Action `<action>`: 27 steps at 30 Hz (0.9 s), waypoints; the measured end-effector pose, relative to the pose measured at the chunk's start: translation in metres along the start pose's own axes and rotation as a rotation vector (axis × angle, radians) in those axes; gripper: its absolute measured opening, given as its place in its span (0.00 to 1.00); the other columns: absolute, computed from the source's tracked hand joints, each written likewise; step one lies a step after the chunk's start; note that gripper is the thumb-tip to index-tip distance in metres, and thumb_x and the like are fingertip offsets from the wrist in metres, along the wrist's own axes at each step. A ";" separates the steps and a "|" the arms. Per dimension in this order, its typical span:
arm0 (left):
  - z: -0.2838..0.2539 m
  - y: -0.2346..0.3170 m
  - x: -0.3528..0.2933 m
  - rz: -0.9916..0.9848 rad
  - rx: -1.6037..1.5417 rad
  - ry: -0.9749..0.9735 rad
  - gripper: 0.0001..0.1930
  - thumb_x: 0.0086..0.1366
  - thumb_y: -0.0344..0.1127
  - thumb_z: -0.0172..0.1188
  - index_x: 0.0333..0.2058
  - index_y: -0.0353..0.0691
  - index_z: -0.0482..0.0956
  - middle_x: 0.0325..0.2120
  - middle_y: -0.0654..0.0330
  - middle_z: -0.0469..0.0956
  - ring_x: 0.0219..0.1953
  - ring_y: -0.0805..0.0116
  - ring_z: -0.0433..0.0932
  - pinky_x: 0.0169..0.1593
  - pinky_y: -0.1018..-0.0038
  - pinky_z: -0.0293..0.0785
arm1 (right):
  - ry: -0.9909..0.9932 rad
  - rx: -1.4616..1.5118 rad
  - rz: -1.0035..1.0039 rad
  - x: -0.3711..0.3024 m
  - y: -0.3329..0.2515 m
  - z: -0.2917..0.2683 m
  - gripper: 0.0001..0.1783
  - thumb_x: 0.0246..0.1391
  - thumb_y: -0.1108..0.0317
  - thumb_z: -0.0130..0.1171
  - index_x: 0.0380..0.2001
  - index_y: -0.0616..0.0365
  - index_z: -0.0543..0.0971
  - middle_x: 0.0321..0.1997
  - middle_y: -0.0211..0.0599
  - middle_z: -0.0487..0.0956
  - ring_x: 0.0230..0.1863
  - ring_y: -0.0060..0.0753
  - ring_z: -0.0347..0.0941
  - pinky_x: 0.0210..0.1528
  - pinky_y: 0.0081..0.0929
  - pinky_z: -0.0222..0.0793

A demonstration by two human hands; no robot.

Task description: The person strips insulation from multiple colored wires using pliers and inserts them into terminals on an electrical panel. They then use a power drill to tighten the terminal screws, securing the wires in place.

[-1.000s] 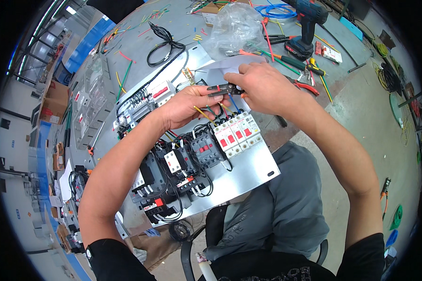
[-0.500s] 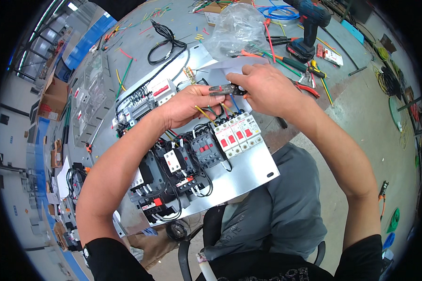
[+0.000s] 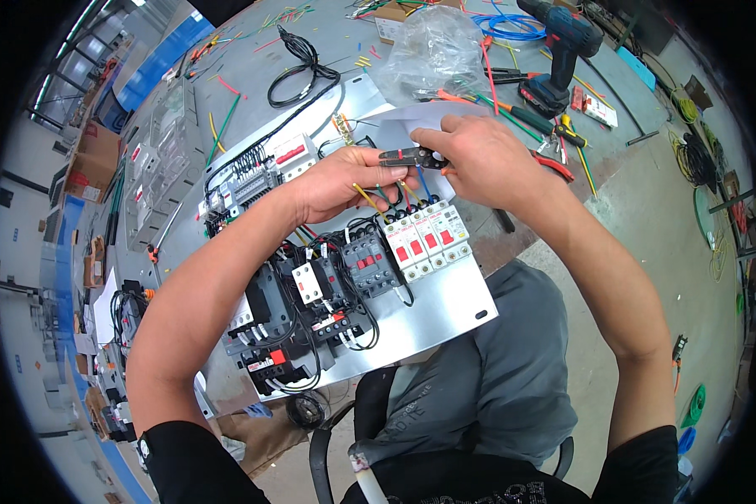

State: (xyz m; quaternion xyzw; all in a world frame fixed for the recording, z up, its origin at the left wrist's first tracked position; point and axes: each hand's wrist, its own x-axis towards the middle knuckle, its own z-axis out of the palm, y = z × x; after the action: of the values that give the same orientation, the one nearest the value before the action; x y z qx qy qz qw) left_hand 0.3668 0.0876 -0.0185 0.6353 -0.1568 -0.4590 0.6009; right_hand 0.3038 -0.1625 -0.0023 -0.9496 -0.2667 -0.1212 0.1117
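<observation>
My right hand [image 3: 489, 160] is wrapped round a pair of dark wire strippers [image 3: 407, 157], whose flat jaws point left. Thumb and fingers of my left hand [image 3: 344, 183] are closed beside the jaws, seemingly on a wire end that they mostly hide. A blue wire [image 3: 422, 182] rises to the tool from a row of white circuit breakers [image 3: 427, 239] with red switches. Close to my left fingers, a yellow wire [image 3: 366, 200] and a green wire [image 3: 383, 191] stick up. The breakers sit on a metal mounting plate [image 3: 433, 315], next to black-wired contactors [image 3: 368, 267].
A cordless drill [image 3: 554, 63], a clear plastic bag [image 3: 428, 55] and a screwdriver [image 3: 529, 118] lie on the far bench. Red handles [image 3: 554, 166] show beyond my right wrist. A black cable coil [image 3: 301, 76] and clear plastic covers [image 3: 160, 168] are at the left.
Both hands stay together at the wire strippers, with little movement. The view has shifted slightly, and more of the tool's jaws shows now.
</observation>
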 end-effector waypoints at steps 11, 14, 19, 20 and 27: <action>-0.001 -0.001 0.001 -0.003 -0.011 0.000 0.14 0.77 0.39 0.62 0.52 0.37 0.84 0.48 0.59 0.87 0.40 0.78 0.82 0.43 0.77 0.83 | 0.059 -0.066 -0.043 0.000 0.003 0.001 0.27 0.43 0.73 0.72 0.51 0.50 0.82 0.32 0.40 0.80 0.36 0.51 0.82 0.37 0.47 0.75; 0.000 0.000 0.001 0.003 0.003 0.003 0.14 0.77 0.40 0.61 0.53 0.38 0.84 0.49 0.59 0.87 0.40 0.76 0.82 0.44 0.75 0.83 | 0.094 -0.066 -0.061 0.001 0.004 -0.002 0.21 0.46 0.71 0.71 0.47 0.51 0.82 0.33 0.41 0.81 0.36 0.50 0.82 0.37 0.46 0.77; 0.000 0.006 -0.001 0.010 0.045 0.011 0.16 0.77 0.42 0.61 0.54 0.39 0.83 0.49 0.59 0.86 0.40 0.76 0.82 0.45 0.73 0.83 | 0.180 0.340 0.104 -0.007 0.000 0.028 0.15 0.50 0.74 0.66 0.44 0.53 0.84 0.33 0.44 0.84 0.36 0.51 0.83 0.36 0.46 0.76; 0.001 0.005 -0.001 0.002 0.069 0.004 0.16 0.77 0.42 0.61 0.54 0.39 0.84 0.48 0.59 0.86 0.39 0.76 0.82 0.45 0.73 0.83 | 0.340 0.354 0.093 -0.005 0.000 0.032 0.15 0.52 0.73 0.65 0.45 0.54 0.84 0.32 0.45 0.84 0.36 0.50 0.83 0.36 0.45 0.76; 0.008 0.006 0.003 0.021 0.153 0.012 0.17 0.79 0.43 0.59 0.55 0.36 0.83 0.48 0.60 0.85 0.41 0.75 0.82 0.47 0.73 0.82 | 0.744 0.295 0.216 0.024 0.080 -0.108 0.12 0.63 0.65 0.65 0.44 0.61 0.84 0.34 0.35 0.83 0.34 0.23 0.74 0.40 0.26 0.71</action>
State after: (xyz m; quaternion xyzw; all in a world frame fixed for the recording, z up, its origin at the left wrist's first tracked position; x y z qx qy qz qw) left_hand 0.3643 0.0789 -0.0133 0.6804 -0.1945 -0.4356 0.5563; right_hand 0.3481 -0.2476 0.0954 -0.8375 -0.1215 -0.4041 0.3473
